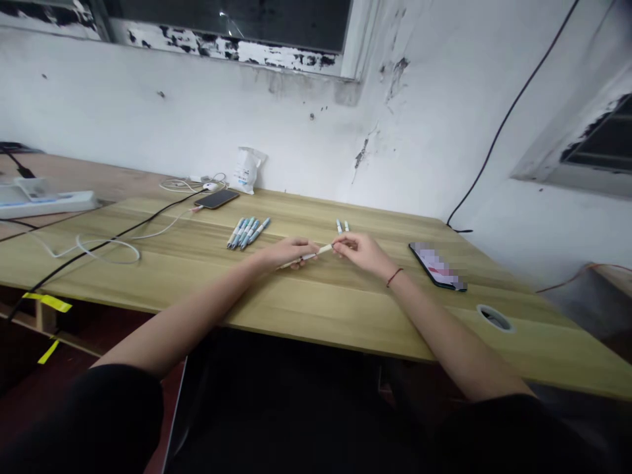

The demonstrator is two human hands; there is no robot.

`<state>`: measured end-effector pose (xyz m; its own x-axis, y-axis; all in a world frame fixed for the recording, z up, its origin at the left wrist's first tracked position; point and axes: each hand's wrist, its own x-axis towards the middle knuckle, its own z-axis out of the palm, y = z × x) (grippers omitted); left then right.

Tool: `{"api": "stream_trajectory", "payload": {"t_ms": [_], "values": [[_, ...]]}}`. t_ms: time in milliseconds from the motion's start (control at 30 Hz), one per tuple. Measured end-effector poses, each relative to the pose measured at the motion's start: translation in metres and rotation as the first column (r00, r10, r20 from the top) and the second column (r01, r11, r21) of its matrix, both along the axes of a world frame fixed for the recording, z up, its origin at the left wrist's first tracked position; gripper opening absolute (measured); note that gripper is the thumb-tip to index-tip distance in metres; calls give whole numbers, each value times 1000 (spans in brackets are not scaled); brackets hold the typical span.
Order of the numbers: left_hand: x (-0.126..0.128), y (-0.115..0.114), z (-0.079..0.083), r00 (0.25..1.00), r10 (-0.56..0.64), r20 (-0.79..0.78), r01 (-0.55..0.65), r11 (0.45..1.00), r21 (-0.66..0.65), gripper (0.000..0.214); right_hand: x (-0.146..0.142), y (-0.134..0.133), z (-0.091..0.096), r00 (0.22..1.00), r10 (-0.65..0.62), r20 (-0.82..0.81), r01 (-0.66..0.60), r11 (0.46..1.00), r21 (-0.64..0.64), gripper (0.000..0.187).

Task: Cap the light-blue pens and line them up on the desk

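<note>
Both hands meet over the middle of the pale wooden worktop (345,316). The left hand (285,254) has its grip closed around the left part of a slim cream-white pen (318,252), which lies almost level just above the wood. The right hand (359,251), with a thin red cord at its wrist, has its grip pinched shut on the pen's right end. Whether that end is a cap is too small to tell.

Just beyond the left hand and a little further left, a row of blue-and-grey pens (248,232) lies side by side. Two short blue-tipped pieces (342,226) lie just beyond the right hand. A black smartphone (437,265) lies flat to the right, near that wrist, with a round cable hole (494,317) nearer the front edge.

At the far left, a second dark phone (216,199) is plugged into a white cable (106,250). A small white pouch (247,170) stands against the wall, and a white power strip (44,203) sits further left.
</note>
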<state>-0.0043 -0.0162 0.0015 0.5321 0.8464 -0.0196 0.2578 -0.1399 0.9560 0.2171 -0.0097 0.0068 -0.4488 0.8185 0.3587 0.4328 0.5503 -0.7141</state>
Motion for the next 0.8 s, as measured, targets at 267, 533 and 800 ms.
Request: {"api": "stream_trajectory", "payload": {"t_ms": [267,533,800], "values": [[-1,-1,1,998,52,-39,-52,999,5,31,-1,-2,-1,999,-25,35,23,998,55,20],[-1,-1,0,999,22,-46,-22,1000,19,31,-2,-4,0,988,-39,152,26,996,89,26],[0,-2,1,999,16,-47,-15,1000,20,31,0,-4,2,988,-19,155,12,999,47,42]]}}
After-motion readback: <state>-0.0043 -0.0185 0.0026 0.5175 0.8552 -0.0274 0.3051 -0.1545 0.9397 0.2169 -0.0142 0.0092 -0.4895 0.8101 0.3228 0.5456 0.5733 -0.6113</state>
